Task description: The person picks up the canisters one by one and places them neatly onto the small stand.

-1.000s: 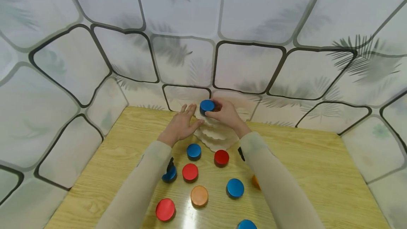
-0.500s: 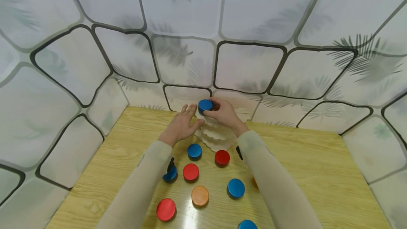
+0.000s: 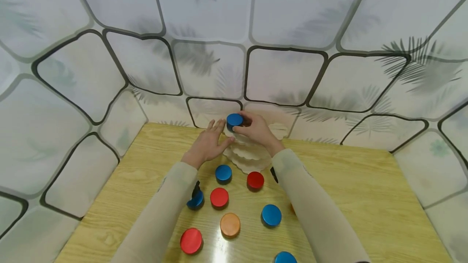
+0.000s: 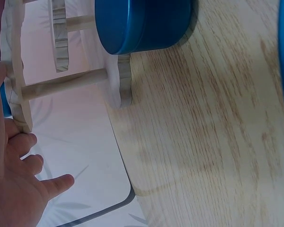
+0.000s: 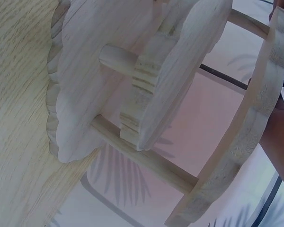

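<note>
In the head view a tiered wooden stand [image 3: 250,153] with scalloped shelves stands against the back wall. My right hand [image 3: 257,130] holds a blue round tin [image 3: 234,120] at the stand's top shelf, thumb in front. Whether the tin rests on the shelf or hovers just over it, I cannot tell. My left hand [image 3: 209,143] is spread at the left end of that shelf, its fingers fairly straight. Seen from the left wrist, the fingers touch the shelf's edge. From the right wrist, dowels [image 5: 142,158] join the shelves, and the right hand is mostly cut off.
On the wooden table [image 3: 358,198], in front of the stand, lie several more round tins: blue [image 3: 223,173], red [image 3: 255,180] and orange [image 3: 230,225]. An orange tin is partly hidden by the right sleeve, a blue one by the left wrist. Patterned walls [image 3: 285,76] enclose the back and sides.
My right hand has shifted slightly left along the top shelf with the blue tin, toward my left hand. The left hand and the tins on the table stay put.
</note>
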The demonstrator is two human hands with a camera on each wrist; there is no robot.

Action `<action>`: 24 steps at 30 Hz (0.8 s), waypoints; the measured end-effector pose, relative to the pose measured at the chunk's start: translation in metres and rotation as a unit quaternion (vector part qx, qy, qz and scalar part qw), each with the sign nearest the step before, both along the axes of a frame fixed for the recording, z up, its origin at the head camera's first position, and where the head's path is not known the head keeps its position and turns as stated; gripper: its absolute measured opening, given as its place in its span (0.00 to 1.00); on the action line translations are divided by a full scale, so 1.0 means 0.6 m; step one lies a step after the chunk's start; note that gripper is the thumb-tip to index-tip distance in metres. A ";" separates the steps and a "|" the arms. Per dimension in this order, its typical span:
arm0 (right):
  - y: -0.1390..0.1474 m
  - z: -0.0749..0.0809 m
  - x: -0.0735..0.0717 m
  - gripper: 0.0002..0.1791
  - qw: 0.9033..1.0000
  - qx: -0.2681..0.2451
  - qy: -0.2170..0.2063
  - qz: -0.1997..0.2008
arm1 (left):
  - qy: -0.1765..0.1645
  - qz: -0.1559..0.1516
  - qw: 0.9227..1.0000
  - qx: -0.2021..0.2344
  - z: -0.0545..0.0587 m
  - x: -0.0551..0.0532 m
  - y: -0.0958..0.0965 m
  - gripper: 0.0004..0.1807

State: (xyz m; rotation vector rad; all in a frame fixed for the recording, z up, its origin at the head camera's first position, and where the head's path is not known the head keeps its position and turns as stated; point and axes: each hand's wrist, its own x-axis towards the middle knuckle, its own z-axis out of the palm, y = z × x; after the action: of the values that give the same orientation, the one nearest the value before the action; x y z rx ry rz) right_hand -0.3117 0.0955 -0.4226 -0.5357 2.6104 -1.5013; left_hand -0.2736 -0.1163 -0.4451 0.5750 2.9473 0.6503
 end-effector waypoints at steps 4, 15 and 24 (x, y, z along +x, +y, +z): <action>0.004 -0.001 0.001 0.34 1.000 -0.005 -0.011 -0.003 | -0.002 0.000 1.000 0.001 -0.001 0.000 0.001 0.48; 0.051 0.010 0.027 0.35 0.999 -0.041 -0.018 -0.004 | -0.003 0.001 1.000 0.010 -0.002 -0.003 0.001 0.48; 0.126 0.019 0.082 0.34 0.999 -0.039 -0.011 0.026 | 0.000 0.000 1.000 0.008 -0.002 0.000 0.001 0.48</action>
State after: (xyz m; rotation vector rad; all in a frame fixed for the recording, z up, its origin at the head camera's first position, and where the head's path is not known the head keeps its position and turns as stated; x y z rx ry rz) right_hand -0.2628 0.1714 -0.4113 -0.5852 2.5105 -1.5908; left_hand -0.2737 -0.1160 -0.4465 0.5748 2.9446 0.6761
